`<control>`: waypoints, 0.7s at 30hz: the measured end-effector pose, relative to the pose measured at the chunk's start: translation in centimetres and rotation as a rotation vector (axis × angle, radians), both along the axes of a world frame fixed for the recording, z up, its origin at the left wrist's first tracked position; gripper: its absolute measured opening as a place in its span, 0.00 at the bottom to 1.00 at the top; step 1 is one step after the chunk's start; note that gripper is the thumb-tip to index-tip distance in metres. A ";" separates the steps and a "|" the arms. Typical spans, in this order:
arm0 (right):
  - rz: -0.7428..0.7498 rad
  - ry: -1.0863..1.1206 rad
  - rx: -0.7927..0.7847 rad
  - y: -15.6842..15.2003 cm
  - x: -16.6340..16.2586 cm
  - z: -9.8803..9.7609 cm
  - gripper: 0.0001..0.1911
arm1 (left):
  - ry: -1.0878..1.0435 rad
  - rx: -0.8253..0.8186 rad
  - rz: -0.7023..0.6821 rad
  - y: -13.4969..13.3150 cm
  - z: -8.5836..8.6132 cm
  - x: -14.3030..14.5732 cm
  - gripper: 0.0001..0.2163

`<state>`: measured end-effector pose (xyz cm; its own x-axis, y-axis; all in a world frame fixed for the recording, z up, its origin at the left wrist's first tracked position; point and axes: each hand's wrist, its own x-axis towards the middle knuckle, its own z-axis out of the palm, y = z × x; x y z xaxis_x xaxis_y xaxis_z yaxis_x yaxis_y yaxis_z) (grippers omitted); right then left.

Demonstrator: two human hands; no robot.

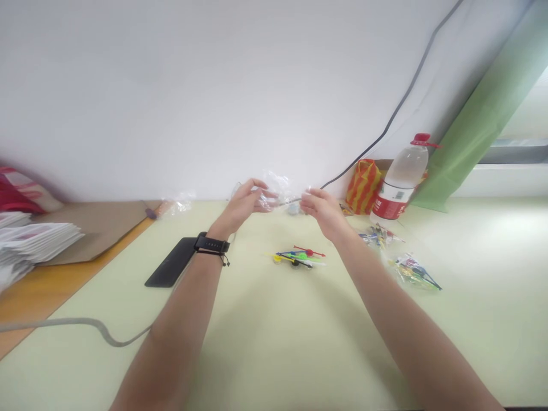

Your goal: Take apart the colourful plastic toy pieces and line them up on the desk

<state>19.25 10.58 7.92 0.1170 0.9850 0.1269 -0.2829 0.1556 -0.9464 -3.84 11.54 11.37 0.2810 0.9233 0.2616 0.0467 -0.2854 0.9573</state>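
Pale wall (214, 85) fills the background behind our light green table (274, 342), with a dark cable (402, 103) slanting down it on the right. Both our arms reach forward across the table, elbows low and well apart, so that the hands come close to each other near the wall. Our left hand (246, 204) bends inward at the wrist, back upward, its fingers curved and somewhat spread; a black watch (212, 244) sits on that wrist. Our right hand (323, 210) faces it, tilted inward, its fingers held close together.

Between the two hands is a piece of clear plastic film (278, 184) — thin, crinkled and shiny, so see-through that its edges blur into the wall. It lies right at the left fingertips; whether either hand actually pinches it, we cannot tell.

Nearer to us than the hands, on the bare table, we see a small heap of slim colored pieces (299, 258) — red, blue, green, yellow, black and white, overlapping, some with a round disc along their length. Bagged pieces (413, 271) lie to the right, beyond our forearm, near an upright bottle (398, 182) with a red cap.
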 end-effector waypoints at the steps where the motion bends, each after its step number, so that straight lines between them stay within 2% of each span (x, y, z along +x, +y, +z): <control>1: 0.040 0.035 -0.002 0.0 0.2 0.1 0.16 | 0.016 -0.001 0.021 -0.1 0.0 0.2 0.11; 5: 0.171 0.038 0.008 -0.2 0.8 0.8 0.13 | 0.065 0.056 0.087 -0.6 0.4 1.1 0.16; 8: 0.356 0.005 0.061 -1.0 1.2 1.7 0.18 | 0.074 0.106 0.081 -1.0 0.6 1.5 0.19; 15: 0.758 -0.112 0.179 -3.4 2.3 3.5 0.30 | 0.075 0.127 -0.147 -1.9 0.9 1.7 0.20; 21: 0.929 -0.149 0.165 -3.6 2.6 3.3 0.42 | 0.083 0.081 -0.217 -3.0 1.4 2.2 0.21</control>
